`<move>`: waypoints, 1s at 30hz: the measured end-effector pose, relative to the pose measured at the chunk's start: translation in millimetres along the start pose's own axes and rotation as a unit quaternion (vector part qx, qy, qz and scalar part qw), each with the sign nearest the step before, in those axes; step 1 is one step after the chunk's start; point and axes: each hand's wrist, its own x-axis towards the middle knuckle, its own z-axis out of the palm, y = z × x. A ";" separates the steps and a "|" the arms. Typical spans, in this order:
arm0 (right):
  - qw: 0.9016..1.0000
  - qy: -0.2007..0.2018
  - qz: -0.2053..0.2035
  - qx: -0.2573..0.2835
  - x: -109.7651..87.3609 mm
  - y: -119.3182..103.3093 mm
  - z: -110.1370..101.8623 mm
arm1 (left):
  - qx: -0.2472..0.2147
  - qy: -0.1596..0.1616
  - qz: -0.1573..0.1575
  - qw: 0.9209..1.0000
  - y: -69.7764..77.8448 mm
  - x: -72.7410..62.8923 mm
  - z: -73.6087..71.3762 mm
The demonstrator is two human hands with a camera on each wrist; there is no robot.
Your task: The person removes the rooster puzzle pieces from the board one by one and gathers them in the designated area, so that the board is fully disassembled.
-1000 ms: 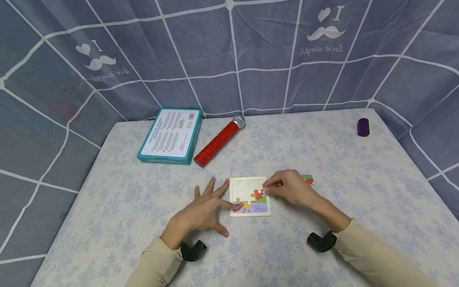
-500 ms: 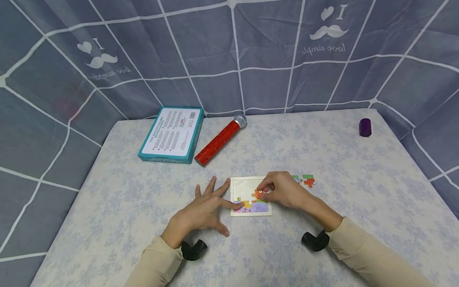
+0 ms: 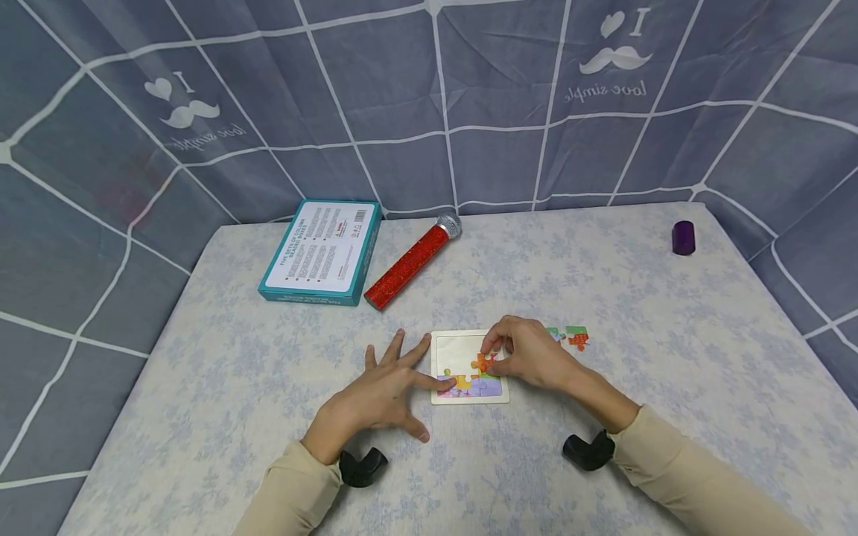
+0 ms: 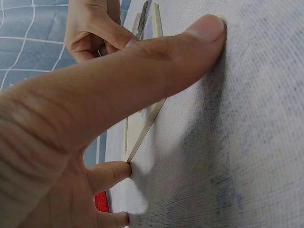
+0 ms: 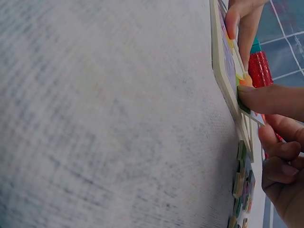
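A small square jigsaw tray [image 3: 464,345] with a pale rim lies on the table, with purple, yellow and green pieces [image 3: 489,386] fitted along its near side. My left hand [image 3: 372,394] is spread beside it, its index fingertip resting on the pieces and its thumb on the cloth. Over the tray's right side, my right hand [image 3: 539,353] pinches a jigsaw piece between thumb and fingers. In the right wrist view this jigsaw piece [image 5: 253,115] is tilted, one edge raised above the tray, and the thumb covers part of it. An orange-red patch [image 3: 482,363] shows beside the fingertips.
Several loose jigsaw pieces [image 3: 578,339] lie right of the tray, partly behind my right hand. A teal box [image 3: 315,249] and a red microphone [image 3: 409,266] lie at the back left. A purple cylinder [image 3: 683,238] stands far right. Grey-blue curtain [image 3: 496,171] surrounds the back.
My right hand has moved left from the tray's right edge to over the orange-red pieces, uncovering more of the loose pieces. The left hand stays in place.
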 end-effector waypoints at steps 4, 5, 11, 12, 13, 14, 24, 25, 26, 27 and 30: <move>1.000 -0.011 0.006 0.018 -0.4 0.4 0.0 | 0.001 0.001 0.002 1.000 -0.5 0.2 0.6; 1.000 -0.013 0.008 0.023 -0.6 0.5 -0.3 | 0.001 0.001 0.001 1.000 -0.6 0.2 0.7; 0.999 -0.024 0.006 0.047 -2.8 2.2 -1.5 | -0.004 0.001 0.000 1.000 -0.3 0.0 0.6; 0.998 -0.026 0.006 0.052 -3.1 2.8 -1.7 | -0.005 0.001 0.001 1.000 -0.3 -0.1 0.5; 0.998 -0.028 0.005 0.057 -3.3 3.4 -2.0 | -0.006 0.002 0.001 1.000 -0.2 -0.1 0.5; 0.998 -0.029 0.004 0.061 -3.4 3.8 -2.2 | -0.006 0.002 0.002 1.000 -0.3 -0.2 0.5; 0.996 -0.036 0.001 0.076 -4.4 6.3 -3.9 | -0.007 0.004 -0.001 1.000 -0.5 0.0 1.4; 0.996 -0.036 0.006 0.079 -5.1 6.6 -4.6 | -0.007 0.003 -0.002 1.000 -0.4 0.1 1.3; 0.996 -0.037 0.009 0.083 -5.9 7.5 -5.2 | -0.007 0.002 -0.002 1.000 -0.3 0.2 1.3; 0.995 -0.037 0.016 0.086 -6.9 8.3 -6.0 | -0.006 0.002 -0.002 1.000 -0.4 0.3 1.2; 0.994 -0.036 0.036 0.095 -10.9 11.3 -9.3 | -0.004 0.001 -0.002 1.000 -0.4 0.1 0.9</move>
